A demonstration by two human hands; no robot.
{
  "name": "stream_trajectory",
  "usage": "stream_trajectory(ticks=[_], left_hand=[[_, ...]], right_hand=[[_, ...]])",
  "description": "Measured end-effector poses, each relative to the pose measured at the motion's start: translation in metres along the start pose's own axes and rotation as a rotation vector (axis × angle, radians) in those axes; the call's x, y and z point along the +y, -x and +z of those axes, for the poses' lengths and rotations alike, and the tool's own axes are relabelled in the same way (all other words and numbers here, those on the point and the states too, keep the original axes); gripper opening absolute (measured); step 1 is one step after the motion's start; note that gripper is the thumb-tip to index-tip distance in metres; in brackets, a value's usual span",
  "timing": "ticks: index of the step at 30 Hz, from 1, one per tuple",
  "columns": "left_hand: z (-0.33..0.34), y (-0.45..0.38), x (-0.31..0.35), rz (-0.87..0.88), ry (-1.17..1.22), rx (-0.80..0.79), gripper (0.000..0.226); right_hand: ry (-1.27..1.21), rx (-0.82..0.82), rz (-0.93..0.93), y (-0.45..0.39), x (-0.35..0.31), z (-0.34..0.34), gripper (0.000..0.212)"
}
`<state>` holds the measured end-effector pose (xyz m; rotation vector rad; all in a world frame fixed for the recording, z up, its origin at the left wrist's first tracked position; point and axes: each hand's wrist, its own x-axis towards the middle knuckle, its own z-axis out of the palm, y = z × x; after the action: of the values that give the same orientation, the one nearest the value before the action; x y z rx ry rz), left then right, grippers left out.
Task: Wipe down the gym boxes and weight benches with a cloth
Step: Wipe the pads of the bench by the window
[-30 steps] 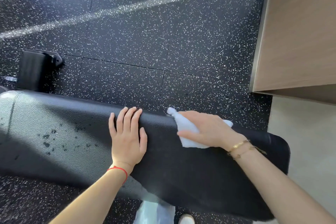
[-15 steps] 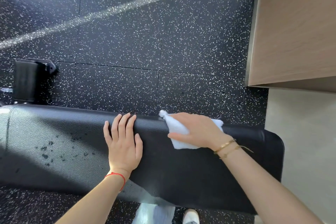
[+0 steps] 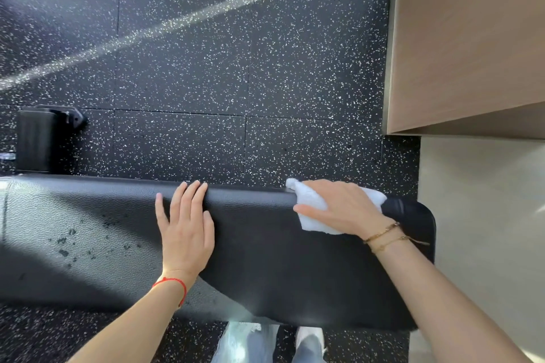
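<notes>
A black padded weight bench (image 3: 265,259) runs across the lower half of the view. My left hand (image 3: 187,230) lies flat on its top near the middle, fingers straight and reaching the far edge. My right hand (image 3: 342,209) presses a white cloth (image 3: 312,215) onto the pad near the bench's right end, fingers curved over the far edge. The cloth sticks out on both sides of the hand. Dark wet spots (image 3: 70,242) dot the pad's left part.
Black speckled rubber floor (image 3: 236,82) lies beyond the bench. A wooden box or cabinet (image 3: 466,38) stands at the upper right above a pale floor strip (image 3: 486,215). A black bench foot (image 3: 38,141) sits at the left. My legs and shoes (image 3: 265,342) show below.
My right hand and the cloth have slid to the right along the bench's far edge, away from my left hand. The left hand has stayed flat on the pad.
</notes>
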<state>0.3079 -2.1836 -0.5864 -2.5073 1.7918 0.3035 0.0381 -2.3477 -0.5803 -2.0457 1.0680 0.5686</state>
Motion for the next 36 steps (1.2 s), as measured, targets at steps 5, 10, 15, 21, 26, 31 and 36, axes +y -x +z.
stream_trajectory(ticks=[5, 10, 15, 21, 26, 31, 36], left_hand=[[0.0, -0.006, 0.034, 0.062, 0.047, 0.0, 0.048], [0.009, -0.002, 0.074, 0.079, 0.053, 0.018, 0.05], [0.009, 0.013, 0.095, 0.099, 0.043, 0.033, 0.052], [0.006, 0.045, 0.094, 0.109, 0.024, 0.044, 0.057], [0.011, 0.064, 0.072, 0.108, 0.009, 0.036, 0.058], [0.025, 0.072, 0.044, 0.062, 0.055, 0.103, 0.058], [0.032, 0.086, 0.017, 0.094, 0.127, 0.177, 0.056]], right_hand=[[0.027, 0.067, -0.156, -0.015, -0.041, 0.008, 0.06], [0.071, 0.103, -0.106, 0.012, 0.004, 0.011, 0.064], [0.142, 0.243, 0.146, 0.06, 0.084, 0.011, 0.062], [0.191, 0.441, 0.098, 0.098, 0.065, 0.055, 0.071], [0.251, 0.416, -0.028, 0.107, 0.04, 0.089, 0.07], [0.294, 0.434, -0.088, 0.068, 0.018, 0.076, 0.061], [0.331, 0.542, -0.137, 0.065, -0.019, 0.107, 0.059]])
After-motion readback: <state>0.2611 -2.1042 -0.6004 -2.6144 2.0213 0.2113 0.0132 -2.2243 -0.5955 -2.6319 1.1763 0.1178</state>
